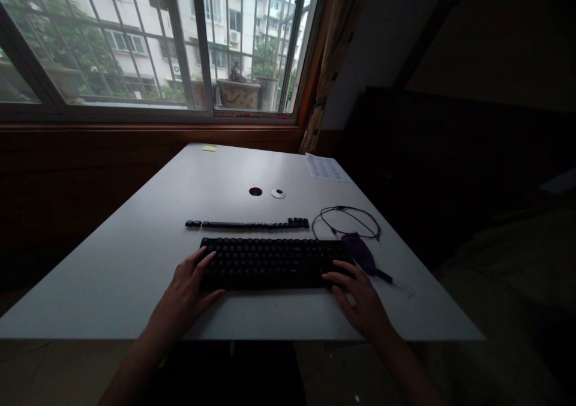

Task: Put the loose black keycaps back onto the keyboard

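A black keyboard [270, 265] lies flat near the front of a white table [148, 232]. My left hand [184, 286] rests at its left end, fingers spread over the edge keys and thumb by the front edge. Over the right end lies my right hand [355, 298], its fingers stretched across the keys and its thumb near the front side. Just behind the keyboard is a row of loose black keycaps [247, 225]. A purple cloth [360, 253] sits beside the right end, touching or close to a black-handled tool with wire loops [384, 276].
A coiled black cable [346, 220] lies at the right behind the keyboard. Farther back are a round cable hole [255, 192], its white cover [278, 194], printed paper [326, 168] and a yellow pad [209, 148]. A barred window [148, 40] stands beyond the table.
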Demonstrator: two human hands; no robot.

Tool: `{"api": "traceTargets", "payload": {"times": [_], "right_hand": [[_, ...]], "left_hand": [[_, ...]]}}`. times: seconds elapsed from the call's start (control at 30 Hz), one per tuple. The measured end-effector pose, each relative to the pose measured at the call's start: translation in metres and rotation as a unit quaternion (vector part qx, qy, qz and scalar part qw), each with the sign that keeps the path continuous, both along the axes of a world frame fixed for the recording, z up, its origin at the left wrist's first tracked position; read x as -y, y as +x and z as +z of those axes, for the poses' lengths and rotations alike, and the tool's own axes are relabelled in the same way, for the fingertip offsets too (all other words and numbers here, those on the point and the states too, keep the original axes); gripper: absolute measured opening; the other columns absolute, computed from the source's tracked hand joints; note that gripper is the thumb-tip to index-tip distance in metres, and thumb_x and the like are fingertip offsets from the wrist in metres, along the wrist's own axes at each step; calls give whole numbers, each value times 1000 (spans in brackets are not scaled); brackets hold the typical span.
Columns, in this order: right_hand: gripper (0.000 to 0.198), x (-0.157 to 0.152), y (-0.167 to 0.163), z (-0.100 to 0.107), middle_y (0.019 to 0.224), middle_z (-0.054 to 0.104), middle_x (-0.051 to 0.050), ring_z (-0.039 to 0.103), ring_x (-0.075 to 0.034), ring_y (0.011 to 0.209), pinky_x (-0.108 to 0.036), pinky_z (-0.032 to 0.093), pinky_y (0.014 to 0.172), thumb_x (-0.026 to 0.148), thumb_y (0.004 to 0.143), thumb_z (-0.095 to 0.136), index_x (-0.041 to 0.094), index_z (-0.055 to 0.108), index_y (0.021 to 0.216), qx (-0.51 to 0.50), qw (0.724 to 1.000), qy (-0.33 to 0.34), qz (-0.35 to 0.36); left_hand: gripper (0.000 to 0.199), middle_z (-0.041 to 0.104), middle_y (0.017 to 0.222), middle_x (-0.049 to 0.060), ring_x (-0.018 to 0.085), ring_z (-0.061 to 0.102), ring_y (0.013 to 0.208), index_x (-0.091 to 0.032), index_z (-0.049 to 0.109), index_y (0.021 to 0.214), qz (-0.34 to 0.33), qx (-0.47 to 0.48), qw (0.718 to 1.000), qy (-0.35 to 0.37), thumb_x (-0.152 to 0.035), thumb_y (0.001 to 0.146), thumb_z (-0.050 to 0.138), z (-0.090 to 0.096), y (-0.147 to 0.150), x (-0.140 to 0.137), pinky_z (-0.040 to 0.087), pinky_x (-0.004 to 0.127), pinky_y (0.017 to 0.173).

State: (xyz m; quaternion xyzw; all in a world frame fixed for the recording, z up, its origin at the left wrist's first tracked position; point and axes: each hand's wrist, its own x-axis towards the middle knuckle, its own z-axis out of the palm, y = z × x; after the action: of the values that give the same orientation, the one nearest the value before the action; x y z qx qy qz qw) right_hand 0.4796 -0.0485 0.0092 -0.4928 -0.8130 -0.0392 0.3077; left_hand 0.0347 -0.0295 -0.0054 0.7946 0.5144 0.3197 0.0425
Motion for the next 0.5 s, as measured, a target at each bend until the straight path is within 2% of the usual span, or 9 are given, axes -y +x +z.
{"api": "traceTargets", "payload": {"times": [0.1,0.23,0.37,0.5], "right_hand": [[40,1,-1,1,141,58,-11,55,-30,133,-54,51,106,26,96,58,29,59,135,14,1000,0,-8],[29,1,-1,1,138,60,-10,58,-29,129,-52,53,104,26,95,58,29,67,123,11,1000,4,-5],[37,0,-2,2,140,59,-10,56,-30,131,-54,52,105,29,96,57,30,62,133,13,1000,5,-14],[25,2,-1,0,135,62,-10,58,-30,127,-53,53,102,26,96,57,29,67,119,3,1000,7,-3]], "left_hand": [[76,38,157,13,39,46,137,-34,30,156,3,-2,1000,-8,-41,91,69,0,0,0,45,66,110],[76,37,157,13,39,45,138,-33,30,156,5,-3,1000,-10,-42,91,70,-2,0,-1,44,65,111],[77,38,157,12,39,47,136,-35,30,156,2,-1,1000,1,-41,90,70,-3,-1,0,46,66,108],[76,39,156,13,40,48,135,-35,31,156,1,-2,1000,5,-41,91,70,-3,-1,-1,47,67,106]]}}
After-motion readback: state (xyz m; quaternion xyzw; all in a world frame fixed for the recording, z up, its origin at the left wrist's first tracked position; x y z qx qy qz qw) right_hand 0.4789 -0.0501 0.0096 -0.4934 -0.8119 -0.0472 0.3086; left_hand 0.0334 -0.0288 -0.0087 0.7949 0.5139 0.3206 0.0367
